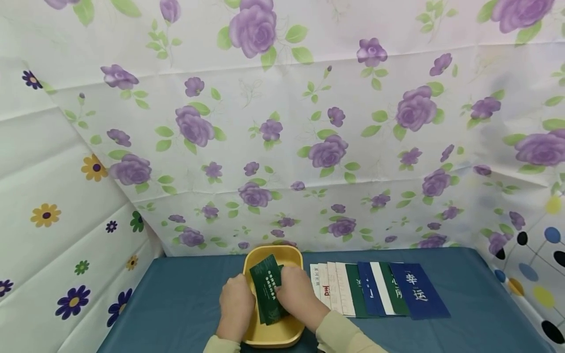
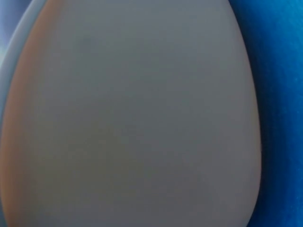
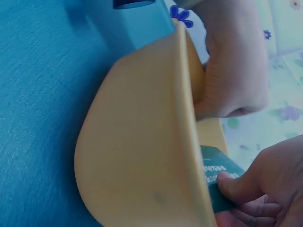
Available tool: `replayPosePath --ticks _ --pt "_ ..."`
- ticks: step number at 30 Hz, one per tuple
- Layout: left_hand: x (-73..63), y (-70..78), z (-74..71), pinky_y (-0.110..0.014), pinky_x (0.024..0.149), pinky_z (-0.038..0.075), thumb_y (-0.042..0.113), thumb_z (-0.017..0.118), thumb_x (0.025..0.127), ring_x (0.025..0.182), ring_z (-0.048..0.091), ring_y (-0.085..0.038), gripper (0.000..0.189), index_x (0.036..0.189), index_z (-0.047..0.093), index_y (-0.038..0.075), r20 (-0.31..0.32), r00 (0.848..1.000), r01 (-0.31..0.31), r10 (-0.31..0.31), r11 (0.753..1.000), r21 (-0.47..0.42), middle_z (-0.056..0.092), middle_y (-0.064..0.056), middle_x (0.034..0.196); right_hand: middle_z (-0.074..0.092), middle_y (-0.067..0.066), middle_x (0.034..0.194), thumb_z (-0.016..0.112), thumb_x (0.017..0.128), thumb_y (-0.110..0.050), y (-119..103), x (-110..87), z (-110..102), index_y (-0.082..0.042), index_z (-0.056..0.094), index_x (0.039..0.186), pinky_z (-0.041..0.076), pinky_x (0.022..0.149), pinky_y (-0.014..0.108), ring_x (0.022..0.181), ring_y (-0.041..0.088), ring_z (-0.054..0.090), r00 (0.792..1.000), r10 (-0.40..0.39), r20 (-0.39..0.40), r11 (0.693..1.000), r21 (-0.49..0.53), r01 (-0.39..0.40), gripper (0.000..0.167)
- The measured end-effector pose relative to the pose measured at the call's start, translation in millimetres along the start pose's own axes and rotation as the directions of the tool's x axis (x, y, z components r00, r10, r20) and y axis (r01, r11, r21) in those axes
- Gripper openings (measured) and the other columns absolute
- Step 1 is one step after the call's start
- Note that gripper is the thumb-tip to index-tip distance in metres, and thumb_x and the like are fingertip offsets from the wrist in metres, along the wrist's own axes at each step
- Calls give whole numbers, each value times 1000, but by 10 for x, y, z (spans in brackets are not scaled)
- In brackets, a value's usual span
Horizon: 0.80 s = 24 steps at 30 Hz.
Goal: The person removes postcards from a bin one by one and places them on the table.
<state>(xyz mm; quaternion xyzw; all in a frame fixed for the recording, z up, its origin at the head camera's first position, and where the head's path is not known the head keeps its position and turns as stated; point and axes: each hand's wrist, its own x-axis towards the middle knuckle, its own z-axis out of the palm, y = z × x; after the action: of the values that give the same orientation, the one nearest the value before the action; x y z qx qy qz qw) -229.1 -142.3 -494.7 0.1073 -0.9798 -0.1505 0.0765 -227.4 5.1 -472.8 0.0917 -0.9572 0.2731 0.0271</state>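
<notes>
A dark green card (image 1: 267,280) with pale printed characters lies slanted over a yellow tub (image 1: 282,338), with a second green edge showing behind it. My right hand (image 1: 299,293) pinches the green card at its right side, the thumb on its printed face in the right wrist view. Over the tub's left rim is my left hand (image 1: 237,300), fingers curled and turned down inside the wall; whether it grips anything there, I cannot tell. In the left wrist view a blurred, close pale surface (image 2: 137,113) fills most of the picture.
Right of the tub, several cards or envelopes overlap in a row: white ones (image 1: 314,274), green ones, and a blue one (image 1: 419,291) at the right end. All lie on a blue-green tabletop (image 1: 190,299). Behind stands a flowered cloth wall (image 1: 282,206).
</notes>
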Motion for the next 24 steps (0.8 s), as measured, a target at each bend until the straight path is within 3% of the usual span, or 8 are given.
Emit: replayPosePath --ticks 3,6,10,12,16,19,22,24 --pt "-4 5 0 -40 45 47 1 66 78 58 62 -28 3 80 65 -1 5 1000 2 -2 1000 2 63 -16 68 58 3 64 76 77 -22 45 4 -53 -8 63 78 40 48 26 56 10 53 1000 15 19 997 71 -17 18" --pt "-3 5 3 -39 45 47 1 66 78 56 61 -27 3 80 64 -1 15 1000 4 -4 1000 1 62 -15 67 38 -4 52 74 79 -22 99 17 -110 -14 50 63 27 43 24 46 8 35 1000 13 15 992 129 -15 30" --pt "5 1 -2 -39 44 45 1 65 79 55 61 -27 3 79 63 -2 -26 999 -21 21 1000 5 61 -15 65 14 -6 53 72 81 -23 180 29 -211 -22 27 61 16 42 24 42 10 19 1000 10 -23 984 178 -6 49" --pt "3 1 -10 -39 43 45 1 64 79 56 62 -28 3 79 64 -3 -49 998 -34 34 999 12 61 -15 65 14 -6 54 71 82 -23 226 30 -273 -22 25 64 16 42 24 41 10 20 999 21 -41 981 196 -13 50" --pt "-5 4 -11 -39 42 43 0 66 76 57 63 -28 3 77 63 -1 -66 997 -37 38 999 13 62 -15 65 21 -6 48 70 83 -22 335 27 -444 -17 49 69 20 42 24 39 9 24 995 75 -64 970 235 -58 26" --pt "-7 1 -4 -37 41 42 -1 66 77 56 62 -26 3 77 63 -1 -55 998 -31 32 999 7 61 -14 64 20 -6 48 70 83 -21 453 35 -610 -18 48 68 20 42 25 39 10 24 991 116 -71 964 250 -95 27" --pt "-13 -3 1 -36 41 42 0 65 78 56 62 -25 3 79 63 -2 -43 999 -28 28 1000 3 61 -14 65 12 -3 55 69 84 -22 614 41 -781 -20 20 70 15 44 26 43 12 16 987 137 -87 966 234 -113 51" --pt "-24 -9 5 -36 42 43 -1 64 79 56 62 -25 2 80 64 -3 -36 999 -26 26 1000 0 61 -14 65 16 -4 52 69 84 -20 737 21 -889 -18 32 66 14 46 26 45 12 15 984 142 -110 967 228 -114 41"
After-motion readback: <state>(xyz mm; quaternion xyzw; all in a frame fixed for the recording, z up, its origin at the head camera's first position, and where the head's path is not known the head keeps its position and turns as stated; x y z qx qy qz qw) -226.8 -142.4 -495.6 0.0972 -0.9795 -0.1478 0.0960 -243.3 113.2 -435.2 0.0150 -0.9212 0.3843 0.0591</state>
